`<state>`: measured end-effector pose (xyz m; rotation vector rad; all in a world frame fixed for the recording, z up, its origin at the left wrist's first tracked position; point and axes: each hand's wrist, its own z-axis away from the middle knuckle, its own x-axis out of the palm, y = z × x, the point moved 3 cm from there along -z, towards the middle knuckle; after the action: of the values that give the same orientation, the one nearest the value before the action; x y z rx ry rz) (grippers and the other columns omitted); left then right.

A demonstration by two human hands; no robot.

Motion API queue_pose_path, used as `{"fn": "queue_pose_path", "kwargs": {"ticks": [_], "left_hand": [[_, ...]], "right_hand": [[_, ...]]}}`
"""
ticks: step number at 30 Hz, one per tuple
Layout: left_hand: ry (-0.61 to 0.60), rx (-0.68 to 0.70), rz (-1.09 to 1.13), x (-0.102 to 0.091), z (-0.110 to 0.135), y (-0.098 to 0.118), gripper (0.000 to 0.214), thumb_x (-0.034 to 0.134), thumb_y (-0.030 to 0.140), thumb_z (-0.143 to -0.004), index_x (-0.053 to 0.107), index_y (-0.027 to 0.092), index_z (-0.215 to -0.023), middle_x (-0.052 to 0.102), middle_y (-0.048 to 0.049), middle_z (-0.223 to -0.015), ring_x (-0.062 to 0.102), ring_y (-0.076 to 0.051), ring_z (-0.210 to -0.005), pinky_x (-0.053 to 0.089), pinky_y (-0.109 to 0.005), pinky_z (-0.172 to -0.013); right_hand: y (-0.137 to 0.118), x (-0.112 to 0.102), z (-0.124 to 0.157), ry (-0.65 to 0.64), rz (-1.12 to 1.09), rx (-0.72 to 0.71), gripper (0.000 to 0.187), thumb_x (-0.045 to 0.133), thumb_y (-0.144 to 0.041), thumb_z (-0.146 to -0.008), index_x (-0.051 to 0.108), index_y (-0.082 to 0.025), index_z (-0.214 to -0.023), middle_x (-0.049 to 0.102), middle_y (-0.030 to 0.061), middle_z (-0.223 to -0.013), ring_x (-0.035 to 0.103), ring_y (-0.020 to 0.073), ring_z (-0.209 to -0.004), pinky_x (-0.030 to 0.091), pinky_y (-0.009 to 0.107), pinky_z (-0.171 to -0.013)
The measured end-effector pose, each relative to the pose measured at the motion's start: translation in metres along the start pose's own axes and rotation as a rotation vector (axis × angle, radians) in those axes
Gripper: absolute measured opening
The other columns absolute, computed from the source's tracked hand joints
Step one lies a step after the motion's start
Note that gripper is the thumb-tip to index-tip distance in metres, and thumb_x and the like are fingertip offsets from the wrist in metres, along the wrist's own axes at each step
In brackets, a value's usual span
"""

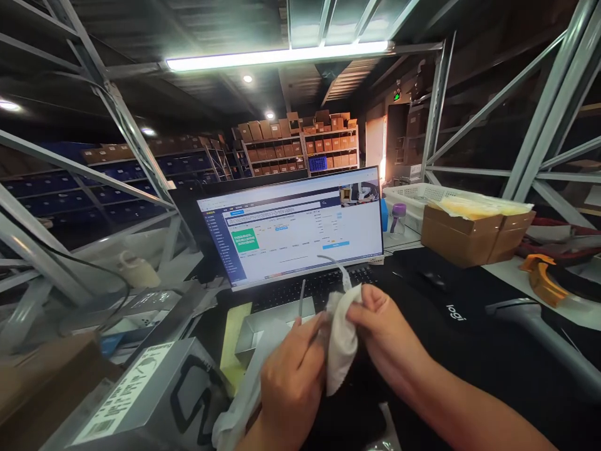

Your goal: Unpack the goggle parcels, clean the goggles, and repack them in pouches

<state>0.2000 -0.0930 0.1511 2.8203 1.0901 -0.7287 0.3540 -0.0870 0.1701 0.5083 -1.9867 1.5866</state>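
My left hand (291, 376) and my right hand (382, 332) are both closed on a small white cloth pouch (342, 341), held just in front of a laptop keyboard (319, 288). A thin white cord (339, 266) rises from the top of the pouch. A thin grey rod-like thing (301, 300) stands above my left hand; whether the fingers hold it I cannot tell. A clear plastic bag (244, 401) hangs below my left hand. The laptop screen (291, 228) shows a web form.
A black mat marked logi (469, 307) carries a black mouse (434, 279). An open cardboard box (474, 232), a white basket (417, 194), a small bottle (398, 219) and an orange tool (539, 275) lie right. A grey box (141, 394) sits left, steel racking on both sides.
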Motion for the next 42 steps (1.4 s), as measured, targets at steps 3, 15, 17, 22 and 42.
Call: {"fn": "queue_pose_path", "kwargs": {"ticks": [3,15,17,22,42], "left_hand": [[-0.014,0.022,-0.011,0.003,0.002,0.003,0.020,0.052,0.003,-0.093,0.066,0.015,-0.098,0.075,-0.0127,-0.114,0.074,-0.024,-0.100,0.061,-0.036,-0.091],[-0.015,-0.145,0.136,-0.001,-0.001,-0.008,0.021,0.048,0.015,-0.099,0.060,0.019,-0.084,0.071,-0.0109,-0.114,0.072,-0.019,-0.099,0.060,-0.026,-0.081],[-0.008,-0.096,0.130,0.001,-0.002,-0.004,0.017,0.049,0.014,-0.099,0.062,0.019,-0.089,0.071,-0.0107,-0.117,0.071,-0.020,-0.103,0.059,-0.030,-0.090],[-0.037,-0.012,0.081,0.005,0.001,-0.001,0.017,0.053,0.004,-0.092,0.064,0.017,-0.098,0.072,-0.0100,-0.120,0.070,-0.024,-0.107,0.053,-0.044,-0.106],[-0.429,-0.290,0.450,-0.017,-0.007,-0.049,0.030,0.052,0.004,-0.086,0.068,0.026,-0.097,0.055,-0.0020,-0.142,0.059,-0.022,-0.124,0.053,-0.036,-0.100]], "right_hand": [[-0.002,-0.002,-0.005,0.043,-0.081,0.014,0.061,0.089,-0.033,-0.057,0.029,-0.022,-0.061,0.047,-0.0057,-0.061,0.043,0.0104,-0.058,0.042,0.023,-0.057],[0.019,0.002,0.016,0.004,0.303,-0.194,0.047,0.078,-0.014,-0.055,0.032,-0.021,-0.050,0.045,-0.0059,-0.050,0.037,0.0082,-0.049,0.032,0.020,-0.048],[0.003,0.001,0.005,0.020,0.070,-0.056,0.053,0.085,-0.018,-0.052,0.032,-0.021,-0.054,0.048,-0.0060,-0.053,0.040,0.0084,-0.052,0.036,0.020,-0.051],[0.007,-0.002,-0.004,0.052,-0.083,0.079,0.035,0.088,-0.033,-0.060,0.060,-0.020,-0.077,0.056,-0.0042,-0.065,0.044,0.0102,-0.056,0.041,0.023,-0.055],[-0.045,-0.036,-0.017,-0.288,0.477,0.089,0.044,0.094,-0.036,-0.056,0.055,-0.017,-0.065,0.052,-0.0038,-0.059,0.044,0.0093,-0.055,0.036,0.020,-0.054]]}}
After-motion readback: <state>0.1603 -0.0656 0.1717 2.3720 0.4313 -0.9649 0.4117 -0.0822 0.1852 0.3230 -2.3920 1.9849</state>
